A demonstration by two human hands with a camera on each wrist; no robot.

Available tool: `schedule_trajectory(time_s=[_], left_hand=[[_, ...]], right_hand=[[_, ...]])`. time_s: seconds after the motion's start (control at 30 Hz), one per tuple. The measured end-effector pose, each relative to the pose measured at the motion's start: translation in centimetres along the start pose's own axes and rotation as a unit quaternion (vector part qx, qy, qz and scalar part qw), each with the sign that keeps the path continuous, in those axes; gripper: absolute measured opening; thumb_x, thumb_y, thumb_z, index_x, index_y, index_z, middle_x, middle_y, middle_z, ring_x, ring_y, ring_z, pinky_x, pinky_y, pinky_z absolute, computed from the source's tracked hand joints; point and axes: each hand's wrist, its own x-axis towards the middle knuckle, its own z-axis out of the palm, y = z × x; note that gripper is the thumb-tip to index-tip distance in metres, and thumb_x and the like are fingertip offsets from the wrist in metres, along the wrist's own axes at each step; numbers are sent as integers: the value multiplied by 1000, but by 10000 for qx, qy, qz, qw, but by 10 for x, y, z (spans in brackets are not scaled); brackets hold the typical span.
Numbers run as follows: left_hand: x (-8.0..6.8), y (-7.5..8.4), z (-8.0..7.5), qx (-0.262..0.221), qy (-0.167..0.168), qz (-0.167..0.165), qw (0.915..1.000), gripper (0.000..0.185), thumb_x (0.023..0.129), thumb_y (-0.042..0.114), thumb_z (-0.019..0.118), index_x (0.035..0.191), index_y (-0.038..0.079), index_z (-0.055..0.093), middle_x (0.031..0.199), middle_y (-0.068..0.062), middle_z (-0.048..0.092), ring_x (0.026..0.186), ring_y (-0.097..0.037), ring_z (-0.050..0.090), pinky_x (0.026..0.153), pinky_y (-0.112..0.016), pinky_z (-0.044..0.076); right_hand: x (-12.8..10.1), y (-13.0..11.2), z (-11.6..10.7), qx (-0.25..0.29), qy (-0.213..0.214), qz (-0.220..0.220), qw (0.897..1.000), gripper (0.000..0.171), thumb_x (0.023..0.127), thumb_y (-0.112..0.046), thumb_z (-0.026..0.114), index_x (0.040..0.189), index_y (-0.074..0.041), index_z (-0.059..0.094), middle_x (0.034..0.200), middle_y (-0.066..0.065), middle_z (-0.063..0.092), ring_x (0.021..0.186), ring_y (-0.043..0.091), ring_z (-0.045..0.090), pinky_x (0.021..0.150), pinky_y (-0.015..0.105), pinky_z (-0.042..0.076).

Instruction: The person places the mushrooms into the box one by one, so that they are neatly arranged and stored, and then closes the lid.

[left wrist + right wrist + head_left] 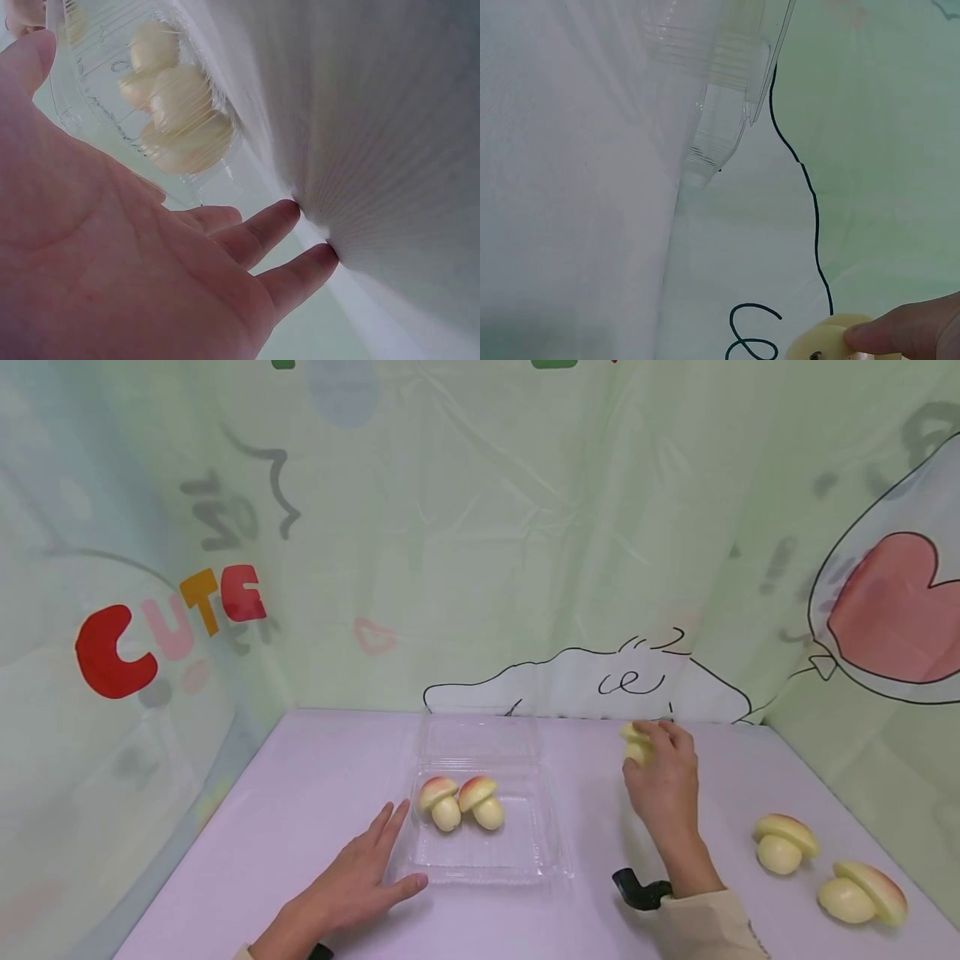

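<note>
My right hand [667,781] grips a pale yellow toy mushroom [634,745] near the back of the table. In the right wrist view the thumb presses against this mushroom [814,343]. Beside the left wall of a clear plastic clamshell box [525,852], my left hand [356,877] has its fingers spread and holds nothing. The box lies with its lid [480,739] folded back. Inside, on the left, two mushrooms with reddish caps, one left [441,803] and one right [482,803], lean side by side. The left wrist view shows fingertips [285,214] at the tabletop.
Two more toy mushrooms lie on the right of the table, one farther back [783,843] and one nearer [862,893]. A printed curtain [480,527] hangs behind the pale lilac table [315,768] and along both sides.
</note>
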Motion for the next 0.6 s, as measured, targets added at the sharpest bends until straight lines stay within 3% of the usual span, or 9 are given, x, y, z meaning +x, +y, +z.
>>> schedule_trajectory(time_s=[0.6], left_hand=[[-1,1,-1,0,24,38,10000,99,94,69,59,168,21,15,171,-20,21,147,-46,39,114,-66,35]], right_hand=[[-6,-13,6,85,-404,-506,9979,48,87,10,68,134,-2,63,151,27,41,136,51,44,105,65,47]])
